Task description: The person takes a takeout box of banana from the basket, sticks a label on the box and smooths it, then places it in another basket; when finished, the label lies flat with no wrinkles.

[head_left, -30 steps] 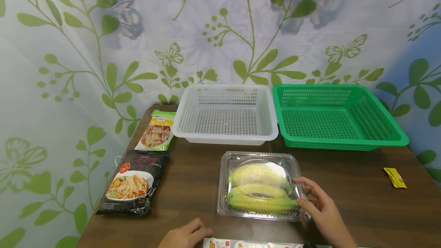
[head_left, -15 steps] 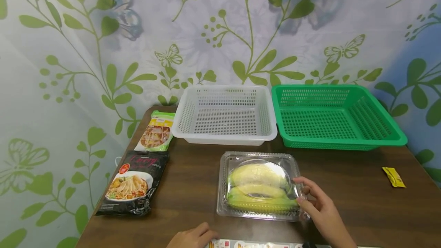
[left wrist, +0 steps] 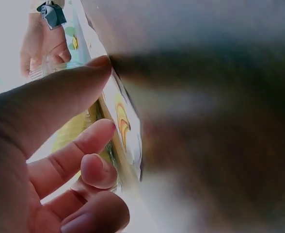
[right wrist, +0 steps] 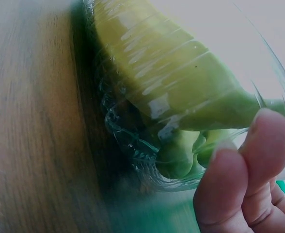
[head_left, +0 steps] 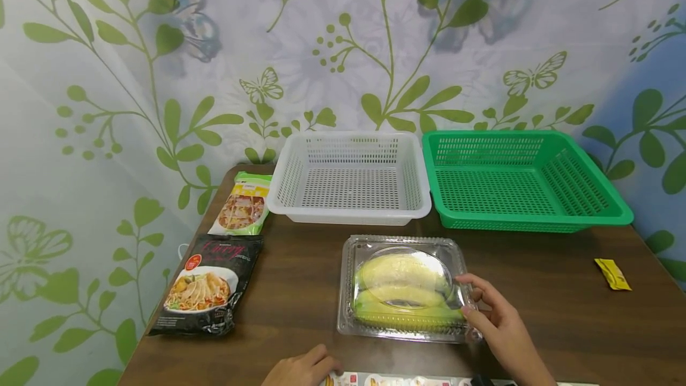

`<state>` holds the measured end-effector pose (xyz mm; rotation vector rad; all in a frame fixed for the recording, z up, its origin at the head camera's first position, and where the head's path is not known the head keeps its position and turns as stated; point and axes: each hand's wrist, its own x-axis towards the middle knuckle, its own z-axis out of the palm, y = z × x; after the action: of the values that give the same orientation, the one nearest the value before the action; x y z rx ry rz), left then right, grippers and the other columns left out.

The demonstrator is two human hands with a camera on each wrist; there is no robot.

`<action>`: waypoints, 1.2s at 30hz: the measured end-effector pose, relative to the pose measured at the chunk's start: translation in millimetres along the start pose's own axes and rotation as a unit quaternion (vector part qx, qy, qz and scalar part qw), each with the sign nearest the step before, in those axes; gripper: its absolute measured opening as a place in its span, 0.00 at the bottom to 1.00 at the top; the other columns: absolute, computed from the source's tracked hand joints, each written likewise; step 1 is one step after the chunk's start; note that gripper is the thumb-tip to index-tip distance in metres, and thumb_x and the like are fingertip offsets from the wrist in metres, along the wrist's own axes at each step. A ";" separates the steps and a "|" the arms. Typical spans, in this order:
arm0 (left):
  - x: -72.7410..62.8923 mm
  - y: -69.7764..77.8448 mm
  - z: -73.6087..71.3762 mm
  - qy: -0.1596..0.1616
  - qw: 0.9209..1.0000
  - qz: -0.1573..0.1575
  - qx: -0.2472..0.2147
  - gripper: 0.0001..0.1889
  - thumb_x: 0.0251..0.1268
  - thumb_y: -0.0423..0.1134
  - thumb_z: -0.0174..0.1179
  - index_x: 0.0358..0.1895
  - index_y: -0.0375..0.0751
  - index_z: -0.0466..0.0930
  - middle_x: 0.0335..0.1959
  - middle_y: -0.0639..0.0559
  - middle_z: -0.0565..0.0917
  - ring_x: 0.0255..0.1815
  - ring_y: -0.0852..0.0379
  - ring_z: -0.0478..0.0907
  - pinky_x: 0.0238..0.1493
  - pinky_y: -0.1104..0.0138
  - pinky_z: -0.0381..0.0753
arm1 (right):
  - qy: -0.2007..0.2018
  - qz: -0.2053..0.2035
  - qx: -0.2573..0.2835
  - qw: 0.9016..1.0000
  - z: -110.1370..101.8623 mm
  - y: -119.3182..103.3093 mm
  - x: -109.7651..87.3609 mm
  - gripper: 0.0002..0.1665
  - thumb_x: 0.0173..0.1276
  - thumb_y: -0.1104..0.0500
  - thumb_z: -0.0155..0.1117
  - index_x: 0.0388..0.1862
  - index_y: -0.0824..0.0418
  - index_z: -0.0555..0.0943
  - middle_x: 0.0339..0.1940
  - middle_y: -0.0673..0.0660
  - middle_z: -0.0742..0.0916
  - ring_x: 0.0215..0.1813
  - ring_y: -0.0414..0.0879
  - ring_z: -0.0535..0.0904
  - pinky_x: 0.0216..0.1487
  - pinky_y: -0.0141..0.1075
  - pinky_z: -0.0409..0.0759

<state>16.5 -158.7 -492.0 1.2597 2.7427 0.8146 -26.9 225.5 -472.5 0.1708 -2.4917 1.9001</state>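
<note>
A clear plastic clamshell box point(head_left: 351, 317) sits on the table, with yellow-green bananas point(head_left: 402, 273) inside. My right hand point(head_left: 495, 317) holds the box's right side between thumb and index finger. Close up in the right wrist view, its fingertips point(right wrist: 225, 167) lie against the clear wall near the banana stems. At the table's front, my left hand point(head_left: 302, 368) rests at the left end of a white printed strip point(head_left: 396, 381). In the left wrist view its thumb point(left wrist: 70, 85) reaches the strip's edge, and the other fingers are loosely bent.
A white basket point(head_left: 348, 216) and a green basket point(head_left: 530, 222) stand side by side behind the box. On the left lie a black noodle packet point(head_left: 206, 290) and a green-and-yellow food packet point(head_left: 241, 204). A small yellow sachet point(head_left: 613, 274) lies at the far right.
My left hand has slid a little to the right and now covers the left end of the printed strip. My right hand and the clamshell box have stayed in place.
</note>
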 end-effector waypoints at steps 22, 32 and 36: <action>1.9 2.8 4.5 -0.025 0.996 -0.037 -0.074 0.06 0.66 0.47 0.67 0.42 0.56 0.81 0.33 0.68 0.68 0.23 0.80 0.61 0.24 0.86 0.61 | 0.009 -0.044 -0.005 0.999 0.1 9.0 0.6 0.26 0.76 0.71 0.57 0.71 0.62 0.72 0.39 0.54 0.78 0.27 0.47 0.77 0.23 0.40 0.78; 4.4 0.6 3.4 0.006 0.997 -0.011 -0.082 0.07 0.68 0.50 0.66 0.43 0.54 0.84 0.34 0.67 0.69 0.26 0.81 0.61 0.27 0.88 0.61 | 0.023 -0.055 -0.001 0.998 3.9 12.2 -0.2 0.27 0.75 0.73 0.57 0.72 0.63 0.72 0.42 0.55 0.74 0.24 0.46 0.74 0.20 0.41 0.74; 4.8 -1.1 4.0 0.025 0.997 0.006 -0.073 0.09 0.66 0.50 0.67 0.43 0.52 0.85 0.34 0.66 0.71 0.28 0.81 0.61 0.28 0.88 0.61 | 0.024 -0.051 -0.004 0.998 4.0 11.1 -0.4 0.27 0.75 0.73 0.57 0.71 0.62 0.72 0.41 0.55 0.74 0.22 0.46 0.74 0.19 0.40 0.74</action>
<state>13.4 -154.1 -495.1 1.2447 2.6594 1.0403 -27.2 224.6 -484.3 0.2445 -2.4107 1.8335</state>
